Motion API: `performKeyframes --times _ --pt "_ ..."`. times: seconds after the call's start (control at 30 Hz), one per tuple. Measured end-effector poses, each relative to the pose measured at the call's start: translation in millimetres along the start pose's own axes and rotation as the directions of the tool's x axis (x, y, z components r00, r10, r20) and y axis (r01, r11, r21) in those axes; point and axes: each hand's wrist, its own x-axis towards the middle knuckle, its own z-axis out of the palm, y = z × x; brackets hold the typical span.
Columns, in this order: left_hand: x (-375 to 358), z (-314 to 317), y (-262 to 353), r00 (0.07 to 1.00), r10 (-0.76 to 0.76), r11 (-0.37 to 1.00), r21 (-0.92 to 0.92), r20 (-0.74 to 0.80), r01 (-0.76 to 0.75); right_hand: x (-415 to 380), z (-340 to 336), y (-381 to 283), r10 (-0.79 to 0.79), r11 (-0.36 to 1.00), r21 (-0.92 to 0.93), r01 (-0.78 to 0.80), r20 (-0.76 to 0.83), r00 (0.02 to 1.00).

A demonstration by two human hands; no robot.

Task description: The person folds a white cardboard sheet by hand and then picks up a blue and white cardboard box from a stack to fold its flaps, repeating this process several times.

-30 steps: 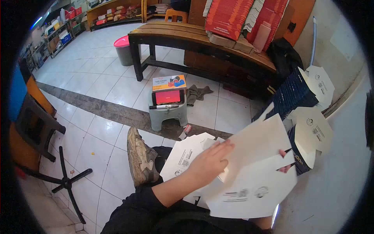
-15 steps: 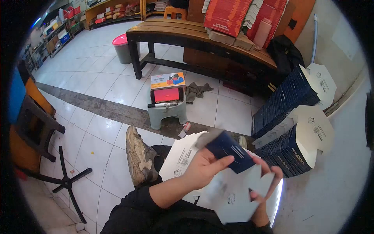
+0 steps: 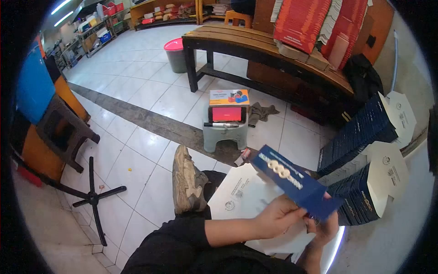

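Note:
A navy cardboard food box (image 3: 289,179) with pale gold lettering is held over my lap, its printed panel tilted toward me. My left hand (image 3: 279,218) pinches its lower edge near the middle. Beside it, my right hand (image 3: 325,228) grips the lower right end, with most of its fingers hidden behind the card. Under both hands lie white cardboard box blanks (image 3: 246,186) on my lap, bearing a small round logo and a square code. The hands partly cover these blanks.
Nested navy boxes stand in two stacks (image 3: 353,132) (image 3: 360,196) at the right by the wall. Ahead, a grey stool (image 3: 224,137) carries a phone (image 3: 226,114) and a printed carton (image 3: 229,97). Behind are a wooden bench (image 3: 237,36) with red cartons and a bin (image 3: 177,59).
The box in my hands has turned so its lettered navy panel faces me, where its white inside showed before. My left hand has shifted right and down the card. The whole view has swung left.

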Motion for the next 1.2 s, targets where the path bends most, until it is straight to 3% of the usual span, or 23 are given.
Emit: performKeyframes --times 0.03,0.07,0.1,0.17,0.23,0.3,0.4,0.47,0.53,0.63,0.7,0.77,0.8,0.87,0.93,0.97,1.0,1.03,1.07,1.1,1.17,1.2 --pt "1 4 -1 0.993 0.119 0.989 0.093 0.013 -0.119 0 4 1 -0.004 1.000 0.009 0.004 0.005 1.000" --pt "1 8 0 0.997 0.052 0.998 -0.029 -0.052 -0.054 -1 7 4 -0.074 0.995 -0.074 0.073 -0.002 0.997" --pt "2 7 0 0.997 0.054 0.998 -0.024 -0.058 -0.056 -1 10 5 -0.143 0.977 -0.158 0.141 -0.006 0.990" --pt "5 3 0 0.999 0.009 0.998 -0.059 -0.051 -0.012 0 9 1 -0.107 0.987 -0.118 0.106 -0.007 0.994" --pt "6 2 -5 0.996 -0.061 0.987 -0.151 -0.065 0.050 -1 5 0 -0.132 0.919 -0.363 0.153 0.082 0.988" --pt "5 0 -8 0.989 -0.124 0.965 -0.243 -0.075 0.102 -4 5 2 -0.108 0.945 -0.303 0.122 0.063 0.992" --pt "2 -2 -6 0.995 -0.093 0.975 -0.207 -0.034 0.084 -3 4 9 -0.105 0.972 -0.208 0.111 0.039 0.994" --pt "4 2 4 1.000 -0.003 0.998 -0.065 -0.004 0.002 0 5 10 -0.133 0.976 -0.172 0.135 0.025 0.991" --pt "1 1 4 0.999 -0.053 0.996 -0.073 0.005 0.053 2 3 3 -0.133 0.959 -0.242 0.146 0.067 0.989" --pt "0 0 8 0.996 -0.067 0.996 -0.050 0.052 0.069 -4 -6 16 -0.195 0.960 -0.180 0.214 0.117 0.974" --pt "3 0 10 0.996 -0.031 0.999 -0.026 0.085 0.033 -5 -1 19 -0.195 0.971 -0.129 0.201 0.063 0.979" --pt "3 5 7 0.994 -0.098 0.978 -0.179 0.039 0.103 -10 5 17 -0.175 0.981 -0.078 0.177 0.026 0.984" --pt "5 7 6 0.994 -0.096 0.979 -0.178 0.043 0.102 -13 13 17 -0.099 0.995 0.001 0.099 -0.069 0.993" --pt "8 11 4 0.988 0.149 0.981 0.119 0.036 -0.153 -12 13 17 -0.018 0.996 0.085 0.032 -0.160 0.987" --pt "11 -1 -5 0.993 0.114 0.967 0.224 0.032 -0.118 -8 4 13 -0.162 0.951 -0.265 0.158 0.008 0.987" --pt "11 -7 -8 0.997 0.077 0.943 0.325 0.021 -0.079 -5 3 9 -0.163 0.951 -0.266 0.158 0.003 0.987" --pt "12 -13 -4 0.997 0.076 0.941 0.327 0.027 -0.081 0 4 4 -0.041 0.993 -0.117 0.033 -0.068 0.997" --pt "14 -22 6 0.994 -0.030 0.858 0.512 0.109 -0.030 2 5 2 0.089 0.995 0.043 -0.085 -0.120 0.989" --pt "13 -27 12 0.975 -0.151 0.735 0.679 0.165 -0.001 -2 10 12 0.139 0.980 0.171 -0.103 -0.214 0.967" --pt "11 -28 13 0.974 -0.154 0.733 0.680 0.167 -0.001 4 7 9 0.141 0.980 0.171 -0.104 -0.217 0.966" --pt "8 -28 15 0.962 -0.234 0.587 0.809 0.144 0.022 29 -6 -5 -0.017 0.958 -0.280 0.057 0.142 0.990" --pt "6 -28 9 0.967 -0.232 0.576 0.816 0.108 0.047 36 -11 -16 0.039 0.921 -0.379 0.093 0.326 0.944"
